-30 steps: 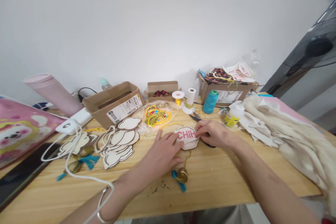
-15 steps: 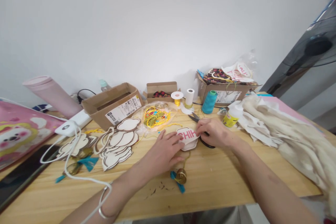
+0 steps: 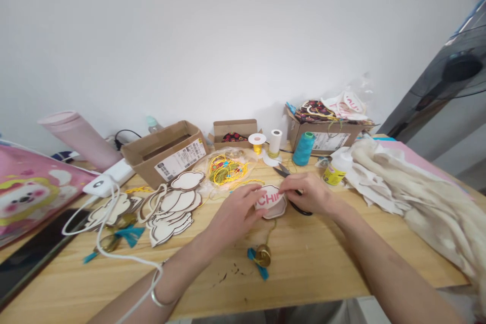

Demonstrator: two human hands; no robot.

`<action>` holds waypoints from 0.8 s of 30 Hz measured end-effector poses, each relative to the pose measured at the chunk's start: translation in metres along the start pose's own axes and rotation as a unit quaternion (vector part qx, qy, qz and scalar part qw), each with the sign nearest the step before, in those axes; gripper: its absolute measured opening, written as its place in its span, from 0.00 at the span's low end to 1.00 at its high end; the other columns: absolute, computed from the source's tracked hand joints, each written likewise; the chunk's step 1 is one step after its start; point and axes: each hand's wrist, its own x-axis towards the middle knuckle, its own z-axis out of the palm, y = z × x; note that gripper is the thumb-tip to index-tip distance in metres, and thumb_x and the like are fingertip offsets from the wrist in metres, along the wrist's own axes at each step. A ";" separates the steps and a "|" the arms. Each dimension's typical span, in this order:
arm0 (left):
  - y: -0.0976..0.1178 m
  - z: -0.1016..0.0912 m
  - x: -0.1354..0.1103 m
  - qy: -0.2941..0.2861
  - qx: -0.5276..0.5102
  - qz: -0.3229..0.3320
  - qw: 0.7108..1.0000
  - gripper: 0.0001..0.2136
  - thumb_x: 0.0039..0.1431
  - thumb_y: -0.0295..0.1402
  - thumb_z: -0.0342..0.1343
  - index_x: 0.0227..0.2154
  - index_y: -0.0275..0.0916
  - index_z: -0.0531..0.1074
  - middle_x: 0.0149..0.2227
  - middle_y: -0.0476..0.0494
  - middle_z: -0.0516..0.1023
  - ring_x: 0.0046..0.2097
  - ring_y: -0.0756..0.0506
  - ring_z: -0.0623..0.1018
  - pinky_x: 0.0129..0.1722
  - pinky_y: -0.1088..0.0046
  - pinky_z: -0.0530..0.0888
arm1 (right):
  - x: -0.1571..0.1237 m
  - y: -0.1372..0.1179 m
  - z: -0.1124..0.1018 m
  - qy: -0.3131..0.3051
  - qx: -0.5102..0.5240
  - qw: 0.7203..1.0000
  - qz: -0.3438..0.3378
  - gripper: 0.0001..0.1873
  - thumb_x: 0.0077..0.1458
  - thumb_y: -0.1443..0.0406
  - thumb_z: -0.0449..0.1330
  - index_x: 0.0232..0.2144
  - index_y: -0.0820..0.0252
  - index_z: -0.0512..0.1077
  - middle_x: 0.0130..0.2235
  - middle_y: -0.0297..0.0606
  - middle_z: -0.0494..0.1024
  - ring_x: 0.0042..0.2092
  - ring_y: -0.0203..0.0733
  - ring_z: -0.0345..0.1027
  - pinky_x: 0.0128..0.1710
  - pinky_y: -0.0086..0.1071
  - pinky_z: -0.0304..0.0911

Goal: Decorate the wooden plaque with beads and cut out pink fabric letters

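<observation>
A white cloud-shaped patch with pink letters (image 3: 270, 199) lies over a pale backing piece of similar outline on the table. My left hand (image 3: 236, 212) has its thumb and fingers closed at the left edge of the patch. Pinched at the upper right edge of it are the fingers of my right hand (image 3: 308, 191). Black-handled scissors (image 3: 281, 170) lie partly under my right hand. From the backing a cord runs down to a brass bell (image 3: 263, 255) with a teal tassel (image 3: 261, 271).
Cloud-shaped blanks (image 3: 170, 228) are piled on the left, near a white cable (image 3: 125, 257). Behind stand an open carton (image 3: 178, 159), a teal thread cone (image 3: 304, 149) and a glue bottle (image 3: 336, 171). Yellow cords (image 3: 228, 169) lie in a plastic bag. Cream fabric (image 3: 421, 207) covers the right side.
My left fingers have drawn back toward the left edge of the patch and closed up. The patch has turned slightly, and my right hand stays at its right edge.
</observation>
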 end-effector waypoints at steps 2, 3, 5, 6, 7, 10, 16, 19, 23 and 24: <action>-0.002 0.003 0.002 0.037 -0.077 -0.063 0.994 0.23 0.53 0.41 0.52 0.52 0.41 0.61 0.54 0.39 0.65 0.55 0.42 0.64 0.53 0.60 0.60 | 0.002 -0.006 0.004 0.056 0.069 0.996 -0.033 0.13 0.48 0.75 0.52 0.30 0.60 0.75 0.30 0.37 0.79 0.32 0.34 0.72 0.32 0.25 0.66; -0.003 0.005 0.003 0.046 -0.125 -0.090 0.987 0.26 0.52 0.41 0.53 0.54 0.41 0.59 0.55 0.38 0.64 0.55 0.41 0.64 0.54 0.60 0.60 | 0.003 -0.010 0.007 0.080 0.103 0.991 -0.041 0.13 0.49 0.75 0.52 0.30 0.59 0.75 0.31 0.37 0.79 0.33 0.33 0.72 0.33 0.24 0.66; -0.002 0.008 0.005 0.042 -0.240 -0.125 0.962 0.28 0.49 0.40 0.55 0.54 0.40 0.58 0.54 0.38 0.66 0.55 0.41 0.65 0.53 0.60 0.61 | 0.004 -0.019 0.011 0.123 0.160 0.978 -0.048 0.12 0.50 0.75 0.53 0.30 0.58 0.75 0.32 0.37 0.79 0.34 0.33 0.72 0.33 0.24 0.67; 0.000 0.009 0.006 0.033 -0.301 -0.134 0.944 0.29 0.48 0.39 0.57 0.53 0.40 0.60 0.52 0.38 0.68 0.53 0.41 0.67 0.51 0.61 0.63 | 0.004 -0.023 0.013 0.142 0.181 0.972 -0.048 0.12 0.50 0.75 0.54 0.29 0.58 0.75 0.32 0.37 0.79 0.34 0.33 0.72 0.33 0.24 0.67; 0.002 0.010 0.006 0.017 -0.358 -0.140 0.923 0.28 0.46 0.38 0.59 0.52 0.40 0.62 0.50 0.38 0.70 0.51 0.41 0.69 0.49 0.62 0.65 | 0.005 -0.026 0.015 0.156 0.199 0.966 -0.045 0.12 0.49 0.75 0.54 0.29 0.58 0.75 0.31 0.37 0.79 0.33 0.33 0.73 0.33 0.24 0.67; 0.010 0.010 0.008 -0.034 -0.476 -0.167 0.863 0.18 0.41 0.35 0.62 0.38 0.36 0.72 0.38 0.42 0.77 0.39 0.44 0.75 0.39 0.68 0.70 | 0.005 -0.028 0.019 0.175 0.219 0.960 -0.010 0.11 0.50 0.74 0.54 0.27 0.58 0.75 0.30 0.36 0.79 0.33 0.34 0.73 0.33 0.26 0.68; 0.014 0.006 0.007 0.012 -0.547 -0.218 0.808 0.12 0.40 0.36 0.63 0.27 0.34 0.73 0.26 0.48 0.76 0.27 0.51 0.73 0.30 0.75 0.68 | -0.005 0.004 0.003 0.076 0.008 0.983 0.167 0.08 0.49 0.68 0.55 0.30 0.58 0.74 0.34 0.38 0.78 0.37 0.40 0.71 0.38 0.32 0.65; 0.012 0.004 0.006 0.033 -0.551 -0.236 0.800 0.13 0.41 0.38 0.62 0.28 0.34 0.73 0.24 0.48 0.75 0.25 0.52 0.72 0.28 0.77 0.67 | -0.015 0.014 -0.009 -0.046 -0.126 0.962 0.237 0.09 0.44 0.66 0.60 0.31 0.59 0.73 0.36 0.41 0.76 0.38 0.43 0.69 0.38 0.32 0.63; 0.011 0.001 0.005 0.037 -0.564 -0.239 0.790 0.13 0.44 0.40 0.60 0.28 0.34 0.73 0.23 0.48 0.74 0.25 0.52 0.71 0.27 0.77 0.67 | -0.018 0.007 -0.013 -0.120 -0.184 0.918 0.329 0.11 0.43 0.65 0.59 0.33 0.63 0.71 0.35 0.45 0.74 0.36 0.44 0.68 0.35 0.33 0.60; 0.012 0.000 0.005 0.039 -0.557 -0.237 0.795 0.13 0.44 0.41 0.59 0.27 0.33 0.73 0.23 0.48 0.74 0.24 0.52 0.71 0.27 0.77 0.67 | -0.018 0.006 -0.012 -0.124 -0.184 0.911 0.347 0.12 0.42 0.65 0.59 0.33 0.63 0.70 0.34 0.45 0.74 0.35 0.44 0.68 0.34 0.32 0.60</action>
